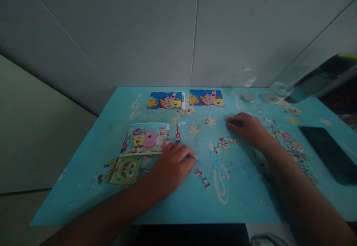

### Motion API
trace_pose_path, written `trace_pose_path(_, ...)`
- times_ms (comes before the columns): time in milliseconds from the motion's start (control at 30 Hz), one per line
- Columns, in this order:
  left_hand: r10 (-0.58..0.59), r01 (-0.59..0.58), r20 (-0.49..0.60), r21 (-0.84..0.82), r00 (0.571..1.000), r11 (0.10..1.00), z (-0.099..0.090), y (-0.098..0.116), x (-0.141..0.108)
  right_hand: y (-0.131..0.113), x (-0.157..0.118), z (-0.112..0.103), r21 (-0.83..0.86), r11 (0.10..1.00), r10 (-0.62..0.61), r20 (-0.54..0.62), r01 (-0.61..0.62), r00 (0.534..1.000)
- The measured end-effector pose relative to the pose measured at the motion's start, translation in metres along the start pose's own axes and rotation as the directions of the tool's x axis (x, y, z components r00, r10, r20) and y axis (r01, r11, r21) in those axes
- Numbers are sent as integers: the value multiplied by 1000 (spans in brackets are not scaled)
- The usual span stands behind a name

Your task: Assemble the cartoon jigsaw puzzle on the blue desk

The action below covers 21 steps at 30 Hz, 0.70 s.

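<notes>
Between the thumb and fingertips of my right hand (245, 127) is a small blue puzzle piece (224, 123). My left hand (176, 161) rests on the table with its fingers curled, beside the lower right corner of a cartoon picture card (149, 138). Small pieces show by its fingertips, but whether it grips one is hidden. Just above it stands a narrow strip of joined puzzle pieces (178, 132). To the right of the left hand lie two loose pieces (205, 182) and a scattered group of pieces (224, 143).
A large heap of puzzle pieces (292, 145) spreads past my right forearm, beside a dark flat slab (329, 153). Two blue picture cards (206, 98) lie at the back. A round lid (248, 97) and clear containers (281, 89) stand at back right, before the wall.
</notes>
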<state>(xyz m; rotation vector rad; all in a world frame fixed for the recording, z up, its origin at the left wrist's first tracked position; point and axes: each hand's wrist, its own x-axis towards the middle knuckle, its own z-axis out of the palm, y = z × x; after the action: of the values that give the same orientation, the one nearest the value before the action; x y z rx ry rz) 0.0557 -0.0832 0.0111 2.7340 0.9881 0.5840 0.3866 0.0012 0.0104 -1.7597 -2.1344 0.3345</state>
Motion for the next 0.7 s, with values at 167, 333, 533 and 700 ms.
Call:
trace_pose_path(167,82,-82,3,91,997,992,1,-4,-1,2,1,2,16,1000,-7,-8,7,1000)
trace_pose_path(333,25,-25,-3,-60,1000,998,1,-6,-1,2,1,2,46,999,-3,1,3,1000)
trace_pose_path(533,-114,100,-35,-269,993,958,-4,-8,5,4,2,3,83,997,1,1,-1,1000)
trace_pose_path(700,-169,159,-1,-333,986,929,-10,-6,22,5,2,3,99,995,-3,-1,3,1000)
